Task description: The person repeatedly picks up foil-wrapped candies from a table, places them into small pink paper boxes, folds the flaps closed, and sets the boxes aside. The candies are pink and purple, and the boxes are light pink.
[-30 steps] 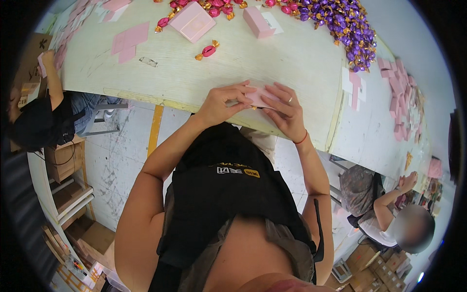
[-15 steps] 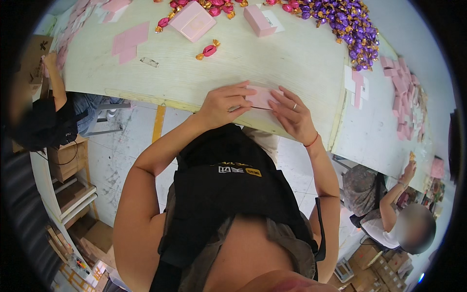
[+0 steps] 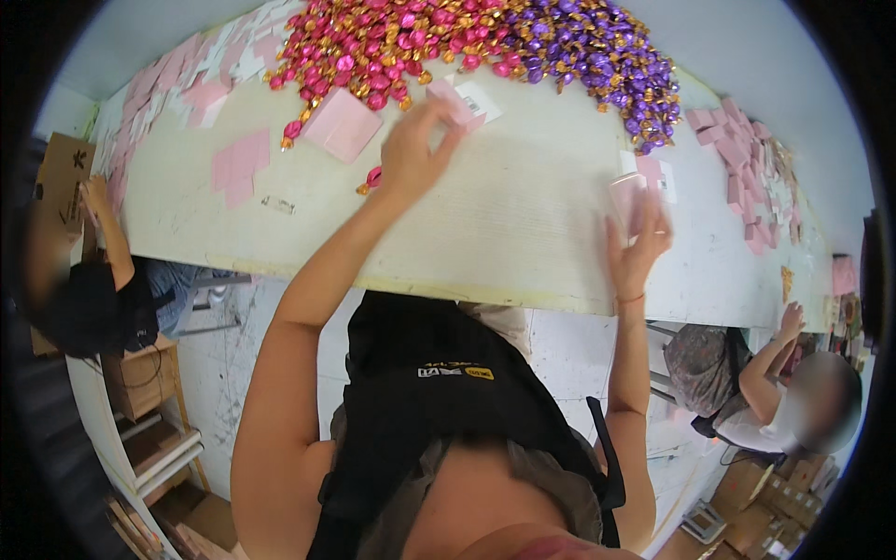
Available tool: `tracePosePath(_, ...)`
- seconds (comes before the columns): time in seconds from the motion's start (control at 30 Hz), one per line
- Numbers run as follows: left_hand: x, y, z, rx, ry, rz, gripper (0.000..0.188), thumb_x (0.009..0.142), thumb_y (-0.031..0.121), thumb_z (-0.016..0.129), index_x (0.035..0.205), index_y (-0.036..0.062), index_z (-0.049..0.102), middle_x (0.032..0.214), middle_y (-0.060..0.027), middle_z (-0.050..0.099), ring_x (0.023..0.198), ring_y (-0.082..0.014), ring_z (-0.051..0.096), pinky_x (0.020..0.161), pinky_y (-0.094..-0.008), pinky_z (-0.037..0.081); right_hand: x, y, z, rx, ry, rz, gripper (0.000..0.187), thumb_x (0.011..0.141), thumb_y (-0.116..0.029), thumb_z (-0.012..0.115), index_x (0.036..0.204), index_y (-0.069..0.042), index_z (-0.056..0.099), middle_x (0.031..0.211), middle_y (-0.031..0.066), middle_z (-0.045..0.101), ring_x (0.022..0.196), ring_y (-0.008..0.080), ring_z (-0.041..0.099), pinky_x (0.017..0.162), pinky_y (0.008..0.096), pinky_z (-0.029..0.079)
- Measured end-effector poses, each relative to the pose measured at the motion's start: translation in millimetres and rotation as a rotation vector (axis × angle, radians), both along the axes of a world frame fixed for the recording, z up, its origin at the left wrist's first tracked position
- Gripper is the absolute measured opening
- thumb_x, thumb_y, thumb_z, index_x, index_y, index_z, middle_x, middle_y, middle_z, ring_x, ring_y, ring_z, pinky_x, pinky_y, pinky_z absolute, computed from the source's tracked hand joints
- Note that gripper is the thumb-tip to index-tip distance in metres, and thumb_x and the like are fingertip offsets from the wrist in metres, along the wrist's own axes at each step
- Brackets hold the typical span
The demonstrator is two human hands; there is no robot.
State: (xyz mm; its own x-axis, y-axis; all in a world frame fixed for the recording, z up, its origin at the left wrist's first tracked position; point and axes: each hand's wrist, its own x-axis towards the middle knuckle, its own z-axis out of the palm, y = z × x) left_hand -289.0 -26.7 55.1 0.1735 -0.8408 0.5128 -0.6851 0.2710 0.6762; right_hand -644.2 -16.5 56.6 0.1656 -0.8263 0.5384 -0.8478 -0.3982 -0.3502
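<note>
My left hand (image 3: 415, 154) reaches forward over the table, its fingers and thumb closed about the near end of a small pink box (image 3: 446, 93) with a white flap. Farther right, my right hand (image 3: 639, 238) is closed on a flat pink box (image 3: 628, 198), held beside a pink-and-white folded card (image 3: 665, 175). A larger pink box (image 3: 343, 126) stands left of my left hand. Partly hidden under my left wrist lies a single pink-wrapped candy (image 3: 374, 177). Both hands are slightly blurred.
Heaps of pink-wrapped candies (image 3: 373, 61) and purple-wrapped candies (image 3: 597, 56) cover the table's far side. Flat pink cards (image 3: 238, 166) lie left; a pile of pink boxes (image 3: 737, 168) sits right. A person (image 3: 79, 289) sits at left, another (image 3: 779, 401) at right.
My hands have parted from near the front edge: the right carried the flat pink box rightward, the left went forward to the small pink box. The view has tilted toward the far side.
</note>
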Motion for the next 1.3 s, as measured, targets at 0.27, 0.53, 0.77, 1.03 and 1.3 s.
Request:
tracePosePath(0.27,-0.8,-79.7,-24.9,0.208,-0.123,0.237,0.027,0.081,0.025,0.071,0.101,0.0081,0.064,0.103,-0.0115,0.065,0.095,-0.0298,0.062,0.079,-0.0430,0.051,141.8,-201.4,-33.7,-0.098,-0.218,0.332,0.043,0.084,-0.022,0.075,0.124,-0.010,0.063,0.127,0.0169,0.061,0.118,0.0364,0.053,0.101,0.0439,0.043)
tracePosePath(0.53,-12.3,15.5,-35.3,-0.047,0.098,0.165,0.017,0.077,0.004,0.067,0.078,0.0052,0.050,0.077,-0.0085,0.054,0.063,-0.0248,0.053,0.057,-0.0373,0.043,204.0,-221.1,-54.3,-0.013,-0.035,0.224,0.024,0.085,-0.023,0.070,0.107,-0.013,0.066,0.124,0.0189,0.055,0.111,0.0378,0.055,0.088,0.0453,0.050)
tracePosePath(0.77,-19.3,39.4,-38.9,0.090,0.187,0.114,0.023,0.071,-0.003,0.063,0.074,0.0047,0.041,0.069,-0.0075,0.048,0.055,-0.0230,0.047,0.051,-0.0349,0.039,122.7,-124.8,-42.7,0.026,0.017,0.232,0.019,0.081,-0.018,0.074,0.095,-0.007,0.067,0.106,0.0122,0.065,0.100,0.0293,0.063,0.080,0.0384,0.055)
tracePosePath(1.03,-32.6,47.4,-43.5,0.082,0.231,-0.012,0.025,0.071,-0.001,0.066,0.076,0.0056,0.043,0.069,-0.0073,0.050,0.058,-0.0247,0.051,0.054,-0.0364,0.041,130.6,-8.4,30.3,0.069,-0.255,0.684,0.034,0.068,-0.003,0.077,0.101,-0.009,0.069,0.099,0.0071,0.068,0.093,0.0251,0.063,0.077,0.0345,0.054)
tracePosePath(1.3,-29.5,52.9,-44.3,0.111,0.283,-0.058,0.025,0.072,0.001,0.070,0.083,0.0039,0.048,0.074,-0.0098,0.053,0.064,-0.0267,0.054,0.060,-0.0361,0.045,134.7,-17.3,14.6,0.168,-0.103,0.871,0.040,0.074,-0.004,0.072,0.114,-0.011,0.069,0.116,0.0044,0.065,0.111,0.0282,0.058,0.090,0.0412,0.047)
